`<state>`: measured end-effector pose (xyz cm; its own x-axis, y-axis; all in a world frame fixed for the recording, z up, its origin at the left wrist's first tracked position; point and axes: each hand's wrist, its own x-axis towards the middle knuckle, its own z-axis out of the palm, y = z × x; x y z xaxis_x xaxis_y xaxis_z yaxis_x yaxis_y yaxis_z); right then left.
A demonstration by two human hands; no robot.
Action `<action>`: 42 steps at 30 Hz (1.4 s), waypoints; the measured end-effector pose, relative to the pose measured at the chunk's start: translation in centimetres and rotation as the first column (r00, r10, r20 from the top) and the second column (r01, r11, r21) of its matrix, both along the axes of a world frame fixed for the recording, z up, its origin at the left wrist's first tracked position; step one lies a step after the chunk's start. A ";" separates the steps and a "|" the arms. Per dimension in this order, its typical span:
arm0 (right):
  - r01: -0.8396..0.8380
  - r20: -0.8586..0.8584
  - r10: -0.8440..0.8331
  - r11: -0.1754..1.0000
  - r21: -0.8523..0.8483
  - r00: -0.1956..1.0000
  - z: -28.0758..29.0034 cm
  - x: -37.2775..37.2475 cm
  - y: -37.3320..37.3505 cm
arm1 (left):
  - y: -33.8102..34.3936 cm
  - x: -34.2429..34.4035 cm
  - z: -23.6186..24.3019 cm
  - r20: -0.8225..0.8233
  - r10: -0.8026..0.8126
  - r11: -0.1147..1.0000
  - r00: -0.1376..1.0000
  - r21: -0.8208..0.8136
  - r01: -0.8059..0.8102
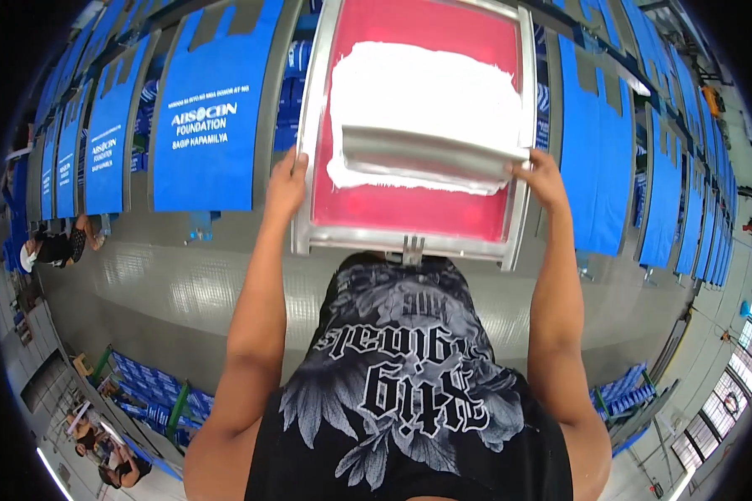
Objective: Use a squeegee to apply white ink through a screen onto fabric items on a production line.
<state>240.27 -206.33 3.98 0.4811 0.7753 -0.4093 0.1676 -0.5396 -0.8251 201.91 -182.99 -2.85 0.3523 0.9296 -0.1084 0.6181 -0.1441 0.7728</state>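
Metal-framed screen (313, 117), upper centre: to its left hangs a white-printed blue panel (213, 171); then the left hand (288, 177), curled against the left rail; pink mesh (409, 213) bearing white paste (426, 88); a grey squeegee (430, 153) across it; the right hand (541, 175), gripping the squeegee's right end; rightmost, more blue panels (595, 167).

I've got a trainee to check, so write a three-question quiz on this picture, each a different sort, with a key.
1. True or false: blue panels show on both sides of the metal frame.
2. The white ink lies on a screen of which colour? A) green B) pink C) black
3. Fill in: the ... grip is at one end of the squeegee.

Key: 1. True. 2. B. 3. Right grip.
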 end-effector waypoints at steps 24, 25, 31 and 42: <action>-0.403 0.744 0.355 0.906 -0.125 0.566 1.8 -4.8 0.3 | -3.1 6.8 6.7 -0.371 -0.521 0.715 0.768 0.302 0.631; -0.413 0.723 0.349 0.906 -0.097 0.596 2.7 -5.6 -1.4 | -4.9 5.5 7.5 -0.348 -0.547 0.731 0.761 0.244 0.637; -0.387 0.774 0.283 0.921 -0.054 0.566 -0.3 -5.1 -1.6 | -4.5 6.5 4.2 -0.256 -0.548 0.744 0.796 0.285 0.604; -0.372 0.658 0.490 0.869 -0.325 0.571 3.6 -2.7 2.4 | -0.3 9.3 8.3 -0.357 -0.537 0.772 0.764 0.156 0.616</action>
<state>237.61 -203.91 7.54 0.2854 0.9345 -0.2128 0.9003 -0.3375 -0.2747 211.18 -183.25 5.47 0.8211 0.5650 -0.0805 0.5316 -0.7058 0.4683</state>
